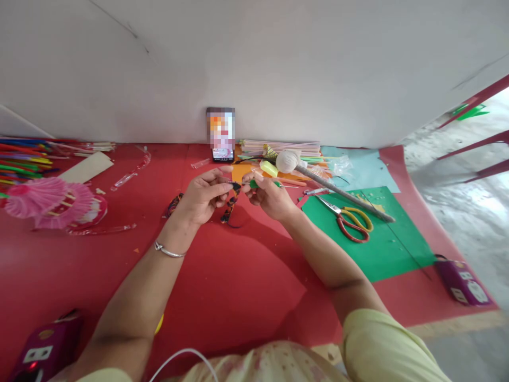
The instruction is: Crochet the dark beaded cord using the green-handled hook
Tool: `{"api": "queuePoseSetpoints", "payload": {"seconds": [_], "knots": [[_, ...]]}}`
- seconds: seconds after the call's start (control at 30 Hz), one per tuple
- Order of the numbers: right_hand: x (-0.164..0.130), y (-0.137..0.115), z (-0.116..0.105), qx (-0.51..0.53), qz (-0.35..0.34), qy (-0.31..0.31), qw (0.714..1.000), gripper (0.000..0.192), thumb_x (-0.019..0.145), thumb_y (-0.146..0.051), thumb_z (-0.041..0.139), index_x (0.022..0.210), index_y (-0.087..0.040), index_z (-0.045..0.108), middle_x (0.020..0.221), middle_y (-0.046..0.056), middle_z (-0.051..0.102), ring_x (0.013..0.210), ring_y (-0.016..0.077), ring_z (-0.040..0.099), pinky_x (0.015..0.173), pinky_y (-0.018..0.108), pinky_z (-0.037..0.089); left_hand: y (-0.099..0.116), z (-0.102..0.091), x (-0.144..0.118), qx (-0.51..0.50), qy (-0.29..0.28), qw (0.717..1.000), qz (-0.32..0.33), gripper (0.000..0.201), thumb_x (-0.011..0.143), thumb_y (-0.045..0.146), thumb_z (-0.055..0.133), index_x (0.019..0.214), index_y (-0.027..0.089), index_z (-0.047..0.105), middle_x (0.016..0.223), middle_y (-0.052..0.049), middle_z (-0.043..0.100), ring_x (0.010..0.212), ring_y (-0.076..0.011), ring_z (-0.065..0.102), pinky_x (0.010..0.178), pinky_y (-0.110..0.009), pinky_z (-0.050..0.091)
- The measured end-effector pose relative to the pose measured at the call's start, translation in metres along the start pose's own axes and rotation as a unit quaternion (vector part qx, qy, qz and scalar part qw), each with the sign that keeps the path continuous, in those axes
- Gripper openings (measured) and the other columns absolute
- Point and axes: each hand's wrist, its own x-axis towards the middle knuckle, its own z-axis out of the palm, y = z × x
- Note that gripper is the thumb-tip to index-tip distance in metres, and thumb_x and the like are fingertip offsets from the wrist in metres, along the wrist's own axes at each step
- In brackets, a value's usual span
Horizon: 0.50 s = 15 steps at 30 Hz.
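The floor [487, 204] shines bright, soft shadows lie on the red table [226, 302], and the phone [222, 132] screen looks blocky.

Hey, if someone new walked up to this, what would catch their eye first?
Probably the centre, where the right hand holds a green-handled tool and the left hand a dark-and-orange strip. Next, perhaps, the pink pleated piece at the left of the red table, and the lit phone propped against the wall beyond the hands.
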Motion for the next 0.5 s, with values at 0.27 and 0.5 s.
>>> {"api": "queuePoseSetpoints", "payload": {"seconds": [0.27,0.5], "knots": [[0.001,0.005,-0.003,-0.013,-0.016,-0.004,1.000,0.054,0.085,-0.073,0.078,0.100,-0.022,0.070,0.086,0.002,0.067,0.078,0.0159,0.058,0.057,0.025,0.040,0.000,0.001,0.000,0.003,0.005,1.000,-0.001,0.054,0.058,0.019,0.099,0.110,0.019,0.081,0.070,0.003,0.071,0.050,-0.0064,0.053,0.043,-0.019,0.028],[0.004,0.014,-0.010,-0.056,-0.047,-0.005,0.997,0.055,0.092,-0.077,0.073,0.104,-0.023,0.075,0.103,0.007,0.076,0.081,0.0162,0.063,0.057,0.025,0.045,0.004,-0.001,-0.001,0.001,0.001,1.000,-0.024,0.052,0.061,0.019,0.096,0.110,0.019,0.081,0.068,0.004,0.070,0.049,-0.0058,0.051,0.043,-0.019,0.024]]}}
